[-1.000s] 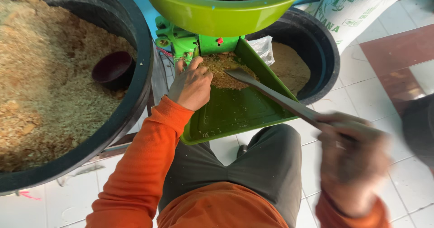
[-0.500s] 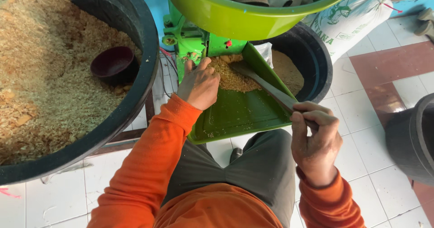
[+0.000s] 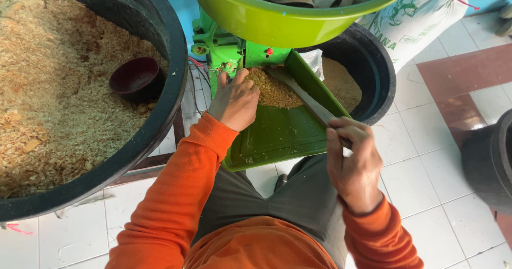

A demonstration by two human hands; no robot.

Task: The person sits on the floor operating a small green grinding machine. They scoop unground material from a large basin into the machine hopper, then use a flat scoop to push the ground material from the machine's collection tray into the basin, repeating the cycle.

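Lying heaped at the top of a green sloping chute tray [image 3: 277,135], the brown ground meal [image 3: 274,90] looks coarse and crumbly, a golden-tan mound pressed against the outlet of a green machine [image 3: 224,50]. Loose crumbs speckle the lower part of the tray, which tilts down toward the person's lap. A long flat stick [image 3: 309,101], grey-brown and narrow, runs from the mound diagonally down to the right.

The top of the machine is hidden under a wide lime-green basin [image 3: 277,18], whose rim is cut off by the upper edge; crumpled cloth shows inside it. The far tip of the stick is buried in the meal and hard to make out. The big black tub [image 3: 165,109] at the left is cut off too; it holds pale husk-like material and a small dark bowl [image 3: 137,78]. Behind the tray a second black tub [image 3: 373,77] with more brown meal is partly covered by it, and a white sack [image 3: 416,23] leans beyond.

The left hand [image 3: 234,101] rests at the tray's upper left edge, fingers curled loosely together and touching the meal; whether it grips anything cannot be told. The right hand [image 3: 352,162] is clamped around the near end of the stick, fingers wrapped over it.
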